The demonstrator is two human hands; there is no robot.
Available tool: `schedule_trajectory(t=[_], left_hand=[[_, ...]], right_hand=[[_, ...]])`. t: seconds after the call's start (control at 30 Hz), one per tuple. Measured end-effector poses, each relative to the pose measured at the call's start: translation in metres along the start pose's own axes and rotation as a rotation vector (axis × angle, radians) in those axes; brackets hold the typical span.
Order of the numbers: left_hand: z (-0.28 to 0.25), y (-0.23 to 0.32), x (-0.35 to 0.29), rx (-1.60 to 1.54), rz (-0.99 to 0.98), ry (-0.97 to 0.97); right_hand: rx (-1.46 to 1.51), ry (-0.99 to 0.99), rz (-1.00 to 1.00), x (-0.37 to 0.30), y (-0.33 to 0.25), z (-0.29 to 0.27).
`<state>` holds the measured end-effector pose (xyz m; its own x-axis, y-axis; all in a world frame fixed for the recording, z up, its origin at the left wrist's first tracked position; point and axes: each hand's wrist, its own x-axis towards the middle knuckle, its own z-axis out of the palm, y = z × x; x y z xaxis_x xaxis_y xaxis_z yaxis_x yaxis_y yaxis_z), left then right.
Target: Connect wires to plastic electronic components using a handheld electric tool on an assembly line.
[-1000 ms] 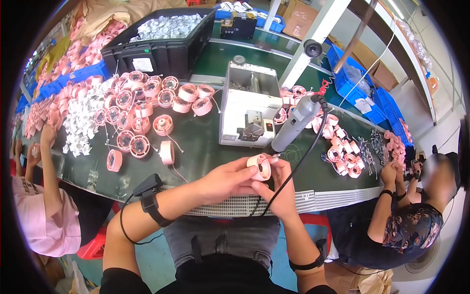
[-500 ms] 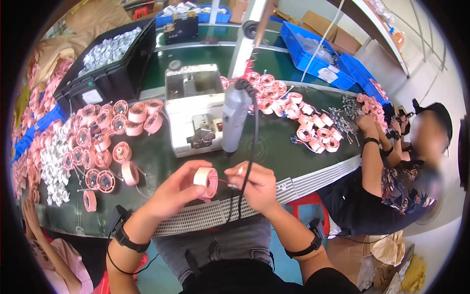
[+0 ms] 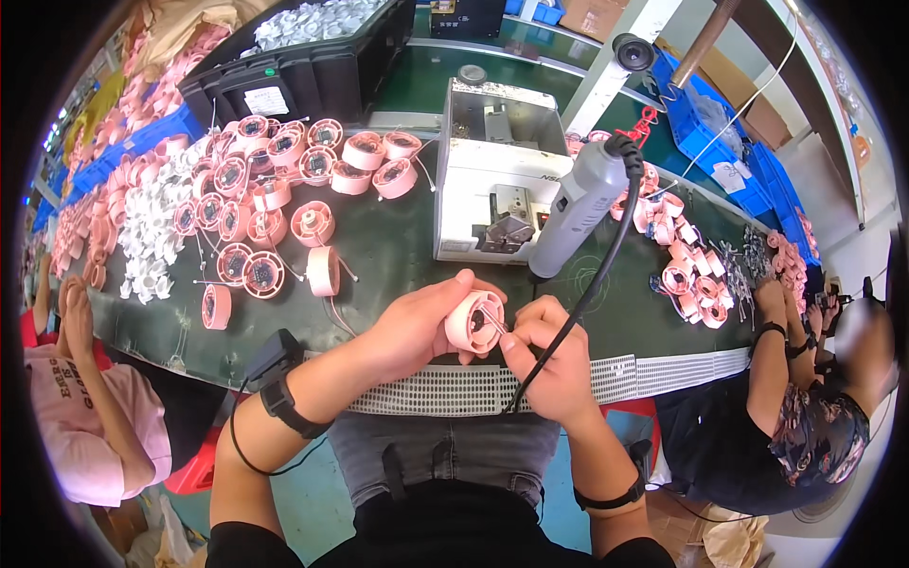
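My left hand (image 3: 412, 327) is wrapped round a pink ring-shaped housing (image 3: 462, 328), its open side turned to the right. Inside the housing a small dark part shows. My right hand (image 3: 557, 364) is at that open side, thumb and fingers pinched on a thin wire (image 3: 493, 320) that runs into the housing; its far end is hidden. Just beyond my hands hangs a grey electric screwdriver (image 3: 582, 204), its black cable (image 3: 606, 275) looping down past my right hand.
A white machine (image 3: 488, 180) stands behind the screwdriver. Pink housings with wires (image 3: 270, 194) and white plastic parts (image 3: 156, 237) cover the left of the bench; more pink housings (image 3: 696, 284) lie right. A black crate (image 3: 312, 85) stands at the back. Co-workers sit on both sides.
My view has swung, so the bench sits differently in the picture. My right hand has come closer to the housing; the red wire stretched between them before now shows only a short length.
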<state>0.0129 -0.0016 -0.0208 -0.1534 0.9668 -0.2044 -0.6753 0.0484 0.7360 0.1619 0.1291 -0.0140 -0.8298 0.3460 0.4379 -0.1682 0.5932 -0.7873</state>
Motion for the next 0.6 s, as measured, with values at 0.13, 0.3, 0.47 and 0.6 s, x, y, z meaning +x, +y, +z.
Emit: schedule_trajectory(t=[0.13, 0.3, 0.47, 0.6], left_hand=[[-0.001, 0.000, 0.005, 0.120, -0.047, -0.059], [0.009, 0.002, -0.002, 0.261, 0.059, 0.055], [0.007, 0.000, 0.000, 0.132, 0.162, 0.133], [0.009, 0.001, -0.003, 0.069, 0.180, 0.105]], right_hand=[[-0.067, 0.052, -0.022, -0.002, -0.006, 0.004], [-0.193, 0.130, -0.032, -0.001, -0.002, 0.012], [-0.279, 0.152, -0.024, 0.001, -0.014, -0.011], [-0.428, 0.230, -0.193, 0.001, 0.001, -0.009]])
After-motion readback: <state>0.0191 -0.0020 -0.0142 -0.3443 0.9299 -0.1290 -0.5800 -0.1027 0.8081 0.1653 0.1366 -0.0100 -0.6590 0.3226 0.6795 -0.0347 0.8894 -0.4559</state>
